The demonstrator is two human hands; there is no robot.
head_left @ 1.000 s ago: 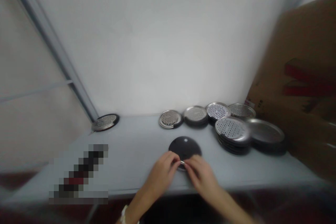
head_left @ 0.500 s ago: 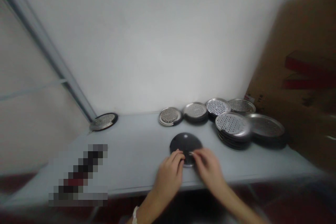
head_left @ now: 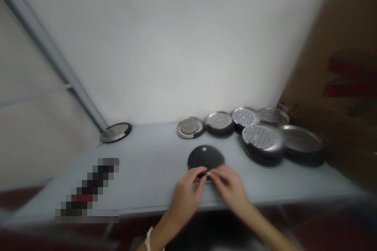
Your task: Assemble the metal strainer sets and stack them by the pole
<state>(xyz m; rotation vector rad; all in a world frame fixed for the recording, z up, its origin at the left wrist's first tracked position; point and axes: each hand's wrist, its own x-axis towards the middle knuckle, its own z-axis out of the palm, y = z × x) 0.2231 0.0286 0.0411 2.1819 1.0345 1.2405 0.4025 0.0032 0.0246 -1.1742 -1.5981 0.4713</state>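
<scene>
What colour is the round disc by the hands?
The round disc is dark grey with a small pale dot, best seen in the head view.

White wall [head_left: 165,39] behind a light grey worktop [head_left: 147,168]. Metal frame post [head_left: 50,53] on the left, big cardboard box [head_left: 332,66] with red print on the right. Dark reddish floor [head_left: 324,227] below, soft even light.

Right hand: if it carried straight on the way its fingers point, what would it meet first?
Probably the small silver metal piece at the near edge of the round dark disc; the right hand looks right against it, though depth is unclear.
</scene>
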